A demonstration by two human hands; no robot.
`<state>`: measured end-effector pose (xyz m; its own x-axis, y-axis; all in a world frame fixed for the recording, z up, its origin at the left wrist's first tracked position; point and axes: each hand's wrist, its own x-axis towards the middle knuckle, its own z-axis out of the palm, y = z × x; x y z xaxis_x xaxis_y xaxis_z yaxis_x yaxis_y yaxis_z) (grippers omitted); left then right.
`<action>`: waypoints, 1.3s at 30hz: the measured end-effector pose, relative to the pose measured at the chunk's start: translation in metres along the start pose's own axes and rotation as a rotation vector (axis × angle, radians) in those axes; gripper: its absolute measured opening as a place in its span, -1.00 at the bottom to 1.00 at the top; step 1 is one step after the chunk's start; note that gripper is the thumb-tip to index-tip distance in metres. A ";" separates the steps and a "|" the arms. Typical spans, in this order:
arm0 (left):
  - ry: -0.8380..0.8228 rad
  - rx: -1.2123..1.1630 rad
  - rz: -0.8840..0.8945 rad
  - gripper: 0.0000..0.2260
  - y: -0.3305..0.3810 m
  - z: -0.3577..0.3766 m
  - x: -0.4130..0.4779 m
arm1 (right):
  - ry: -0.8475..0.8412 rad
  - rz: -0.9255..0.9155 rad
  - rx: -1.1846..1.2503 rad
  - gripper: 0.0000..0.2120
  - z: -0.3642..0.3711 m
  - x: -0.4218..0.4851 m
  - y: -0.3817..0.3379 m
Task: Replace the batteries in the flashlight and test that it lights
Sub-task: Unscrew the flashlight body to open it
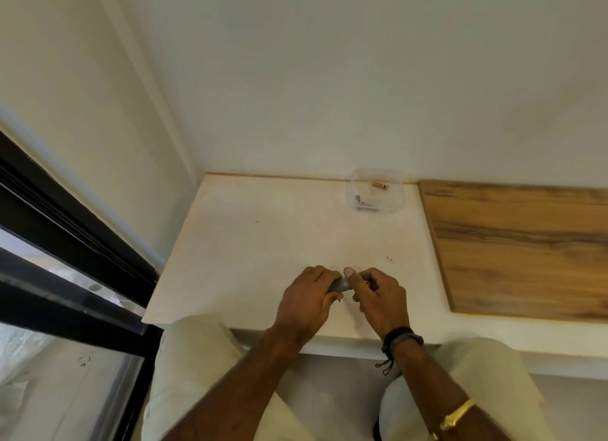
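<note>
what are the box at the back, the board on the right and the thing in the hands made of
Box: clear plastic by the look; its contents show through the walls.
Board: wood or wood-look laminate, matt; brown grain streaks, so either is possible.
Flashlight: grey, smooth with a dull sheen, perhaps metal or plastic; mostly hidden by the left hand, too little shows to tell.

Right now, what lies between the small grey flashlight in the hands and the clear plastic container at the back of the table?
Nothing: in the head view, only bare white tabletop separates the small grey flashlight from the clear plastic container.
</note>
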<state>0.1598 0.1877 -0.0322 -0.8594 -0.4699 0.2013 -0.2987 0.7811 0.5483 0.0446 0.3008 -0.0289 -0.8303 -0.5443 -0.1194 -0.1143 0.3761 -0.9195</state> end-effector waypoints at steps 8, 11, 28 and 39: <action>0.003 0.006 0.000 -0.71 0.006 0.000 0.005 | 0.011 -0.145 -0.102 -0.76 0.002 0.004 0.007; -0.009 0.013 -0.006 -0.73 0.004 0.002 0.004 | 0.002 -0.197 -0.110 -0.80 0.004 0.002 0.006; -0.030 0.042 -0.004 -0.73 -0.004 0.003 -0.001 | -0.155 -0.258 -0.132 -0.91 -0.013 0.004 0.004; -0.044 0.049 0.005 -0.72 -0.002 0.002 0.002 | -0.121 -0.118 -0.070 -0.88 -0.017 0.007 0.001</action>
<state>0.1580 0.1859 -0.0341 -0.8779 -0.4486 0.1672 -0.3139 0.8030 0.5065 0.0294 0.3101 -0.0237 -0.7377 -0.6725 -0.0599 -0.2487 0.3531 -0.9019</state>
